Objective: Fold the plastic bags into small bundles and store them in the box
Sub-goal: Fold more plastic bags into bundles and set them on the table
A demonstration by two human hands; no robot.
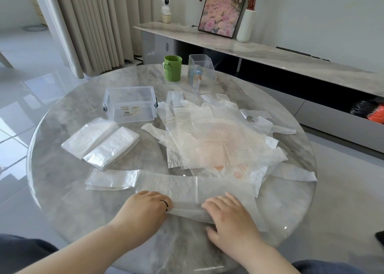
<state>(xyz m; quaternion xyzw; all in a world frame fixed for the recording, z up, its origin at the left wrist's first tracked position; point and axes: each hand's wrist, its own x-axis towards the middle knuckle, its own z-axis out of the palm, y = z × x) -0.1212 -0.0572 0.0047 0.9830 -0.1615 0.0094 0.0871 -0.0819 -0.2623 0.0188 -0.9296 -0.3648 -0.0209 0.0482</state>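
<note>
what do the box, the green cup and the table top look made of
Box: clear rigid plastic, glossy; see-through walls with a label. Green cup: matte, perhaps painted metal or plastic; unclear which. Table top: polished stone or a marble look, grey veining, bright reflections.

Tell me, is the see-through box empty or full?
Empty. The clear box shows no bags through its walls; two folded bundles lie on the table beside it.

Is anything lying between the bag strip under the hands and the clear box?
Nothing squarely: from the translucent folded bag strip, two folded white plastic bundles lie left of the route and the loose bag pile right, leaving bare marble table toward the clear plastic box.
</note>
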